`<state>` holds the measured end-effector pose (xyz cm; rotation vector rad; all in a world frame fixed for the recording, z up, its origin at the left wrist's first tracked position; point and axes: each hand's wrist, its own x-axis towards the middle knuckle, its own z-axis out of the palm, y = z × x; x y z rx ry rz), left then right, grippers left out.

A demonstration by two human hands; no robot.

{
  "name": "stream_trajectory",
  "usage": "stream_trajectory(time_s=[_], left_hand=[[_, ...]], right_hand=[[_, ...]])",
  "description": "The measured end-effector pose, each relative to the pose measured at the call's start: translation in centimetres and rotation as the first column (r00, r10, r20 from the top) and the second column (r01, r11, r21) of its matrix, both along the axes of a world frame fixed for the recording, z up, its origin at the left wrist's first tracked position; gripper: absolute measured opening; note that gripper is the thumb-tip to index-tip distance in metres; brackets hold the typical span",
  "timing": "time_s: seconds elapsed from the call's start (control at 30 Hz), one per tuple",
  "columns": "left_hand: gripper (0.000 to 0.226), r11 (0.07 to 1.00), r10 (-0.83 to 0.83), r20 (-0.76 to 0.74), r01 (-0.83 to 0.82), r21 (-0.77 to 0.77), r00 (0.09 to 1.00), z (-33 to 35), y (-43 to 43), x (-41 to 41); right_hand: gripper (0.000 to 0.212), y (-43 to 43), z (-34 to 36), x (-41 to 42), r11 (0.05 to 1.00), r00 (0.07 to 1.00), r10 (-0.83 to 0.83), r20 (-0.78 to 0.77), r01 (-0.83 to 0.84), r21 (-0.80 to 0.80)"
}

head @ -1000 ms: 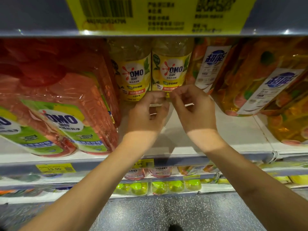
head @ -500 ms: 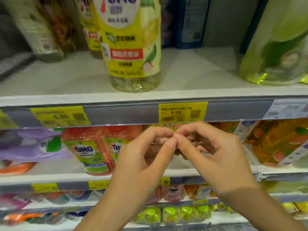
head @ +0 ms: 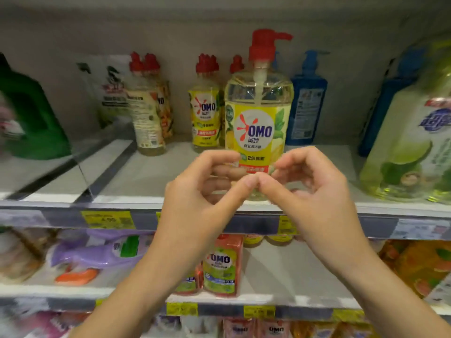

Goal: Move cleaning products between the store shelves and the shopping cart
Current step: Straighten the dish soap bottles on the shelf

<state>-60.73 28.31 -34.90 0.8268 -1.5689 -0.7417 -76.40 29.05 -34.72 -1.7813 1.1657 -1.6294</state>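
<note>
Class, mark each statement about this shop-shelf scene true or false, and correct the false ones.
1. The large OMO bottle has a red pump. True.
2. The left hand and right hand touch at the thumb tips. True.
3. The green jug stands at the right end of the upper shelf. False: it stands at the left end.
4. The blue pump bottle lies on its side. False: it stands upright.
5. The price tags are yellow. True.

Left hand (head: pixel 195 198) and right hand (head: pixel 319 191), fingers curled, thumbs touching, before a yellow red-pump plastic OMO bottle (head: pixel 258 128)
</note>
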Motion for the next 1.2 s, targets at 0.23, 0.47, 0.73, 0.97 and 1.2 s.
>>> stream_trajectory(time_s=[0.23, 0.47, 0.73, 0.97, 1.2], left_hand=[[0.083, 0.985, 0.063, 0.032, -0.067, 0.162, 0.998, -0.9, -7.7, 0.4], [0.093, 0.948, -0.124, 0.054, 0.102, 0.300, 0.991, -1.0, -10.8, -0.9], [0.072, 0.966, -0.097, 0.052, 0.081, 0.247, 0.994, -0.4, -11.0, -1.1], [0.071, 0.990, -0.060, 0.036, 0.055, 0.131, 0.998, 0.7, -9.4, -0.4], [0.055, 0.998, 0.000, -0.019, 0.002, 0.069, 1.000, 0.2, -6.7, 1.3]], right_hand=[[0.104, -6.9, -0.3, -1.8, 0.967, 0.992, -0.093, -0.080, 0.109, 0.231], [0.094, -8.9, -0.6, -2.7, 0.936, 0.989, 0.146, 0.011, -0.142, 0.323], [0.086, -9.8, -1.0, -2.6, 0.957, 0.978, 0.154, 0.140, -0.183, 0.225], [0.085, -9.1, 0.3, -2.2, 0.962, 0.972, 0.203, 0.115, -0.220, 0.159], [0.091, -7.7, 0.2, -0.7, 0.958, 0.962, 0.268, 0.054, -0.272, 0.087]])
